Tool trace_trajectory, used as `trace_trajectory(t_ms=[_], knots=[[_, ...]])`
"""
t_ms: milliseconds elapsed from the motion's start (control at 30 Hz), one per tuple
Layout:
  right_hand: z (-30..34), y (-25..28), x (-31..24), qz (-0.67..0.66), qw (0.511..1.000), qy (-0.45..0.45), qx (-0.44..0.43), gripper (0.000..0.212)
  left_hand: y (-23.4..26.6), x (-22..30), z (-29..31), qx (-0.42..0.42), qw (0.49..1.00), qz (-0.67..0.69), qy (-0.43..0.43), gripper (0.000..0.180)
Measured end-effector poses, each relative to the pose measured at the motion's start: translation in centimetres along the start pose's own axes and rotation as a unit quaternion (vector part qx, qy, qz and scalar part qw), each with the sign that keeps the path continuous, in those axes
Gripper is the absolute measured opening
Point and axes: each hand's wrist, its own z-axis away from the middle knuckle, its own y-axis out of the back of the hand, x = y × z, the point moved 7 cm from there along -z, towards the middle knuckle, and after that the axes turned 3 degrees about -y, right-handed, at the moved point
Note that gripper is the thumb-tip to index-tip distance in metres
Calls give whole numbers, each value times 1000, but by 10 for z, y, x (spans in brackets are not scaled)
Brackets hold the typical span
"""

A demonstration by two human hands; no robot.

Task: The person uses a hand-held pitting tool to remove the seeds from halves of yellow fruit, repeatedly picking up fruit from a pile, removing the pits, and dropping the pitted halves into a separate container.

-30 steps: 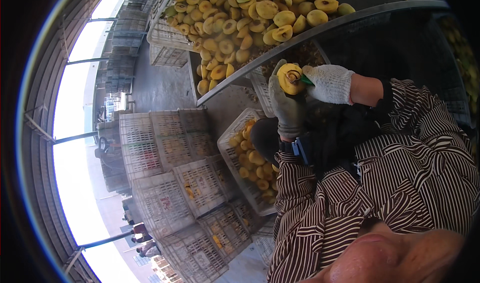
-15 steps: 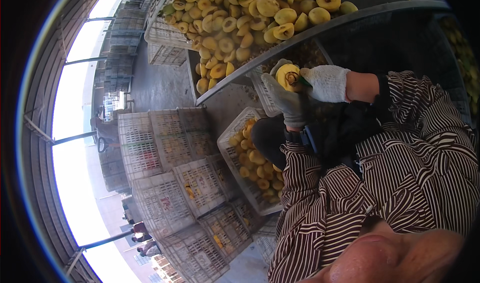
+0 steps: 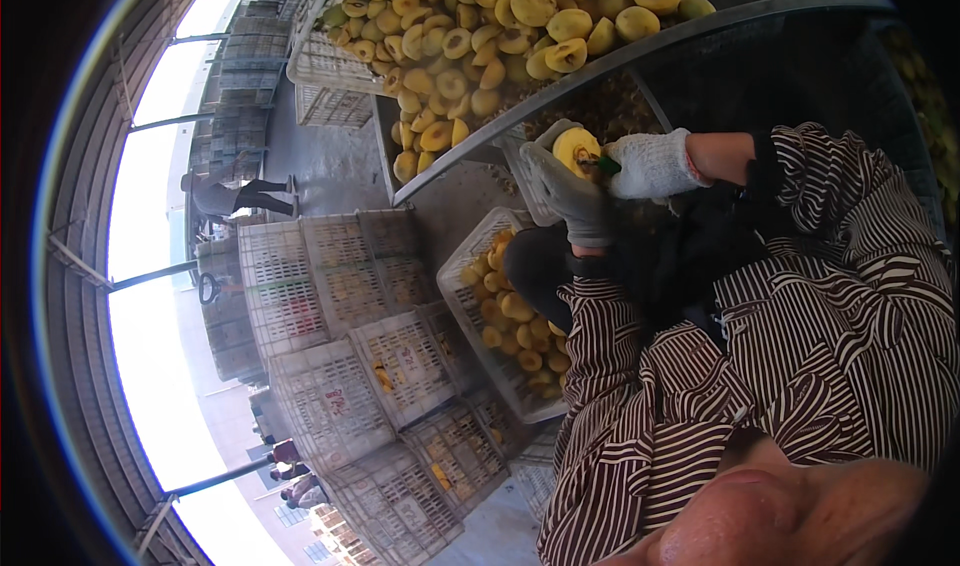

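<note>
In my left hand, gloved in grey, sits a halved yellow peach, its cut face turned up toward my right hand. My right hand, in a white knit glove, is closed around a small green-handled tool. The tool's working end meets the brown centre of the peach; its exact shape is hard to make out. Beyond my hands, a metal-edged table carries a big heap of peach halves, several with brown hollows.
Below my hands, brown scraps lie beneath the table's rim. A white plastic crate of peach halves stands beside my left knee. Stacked crates rise farther left. A person is on the floor behind them.
The tool and my right hand have shifted slightly at the peach's centre, and the cut face shows more plainly. In the background, the person has come out beyond the stacked crates.
</note>
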Motion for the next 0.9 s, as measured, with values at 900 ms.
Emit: trace_trajectory(t_ms=[900], knots=[[26, 1, -1, -123, 987, 11, -99, 32, -28, -31, 16, 60, 783, 438, 438, 49]])
